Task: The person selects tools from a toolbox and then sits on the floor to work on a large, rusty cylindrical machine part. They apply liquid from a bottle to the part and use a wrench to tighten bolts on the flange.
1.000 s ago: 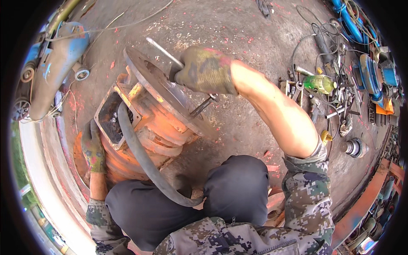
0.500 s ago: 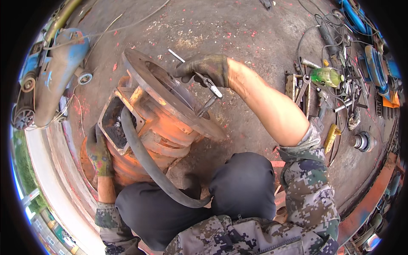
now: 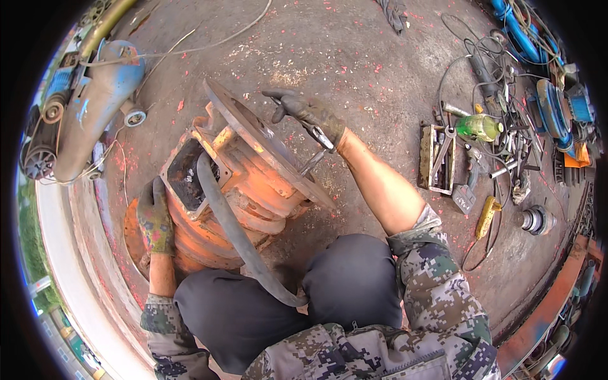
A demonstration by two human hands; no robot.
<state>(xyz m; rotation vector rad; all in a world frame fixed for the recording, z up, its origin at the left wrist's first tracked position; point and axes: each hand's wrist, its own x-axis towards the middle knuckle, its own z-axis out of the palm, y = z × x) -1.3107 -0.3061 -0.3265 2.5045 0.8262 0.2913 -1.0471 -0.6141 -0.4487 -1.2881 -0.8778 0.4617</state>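
An orange, rust-worn motor-like housing leans before my knees, a round metal flange on its upper right side. From its square box opening, a thick grey hose runs down between my knees. My gloved left hand lies against the box's left side, fingers straight. Over the flange's right edge, my gloved right hand has its forefinger stretched out and thumb apart. Its palm touches a chrome socket-wrench handle, whose shaft reaches down to the flange. The handle's far part is hidden under the hand.
At right are a metal tray with wrenches, a green bottle, a yellow control box, a ringed metal part and tangled cables. A grey-blue machine stands at left. A dark cloth lies on the far floor.
My right hand has gone from closed around the wrench handle to fingers extended, and the handle's thin far end no longer shows. My left hand stays on the housing. The view has shifted slightly.
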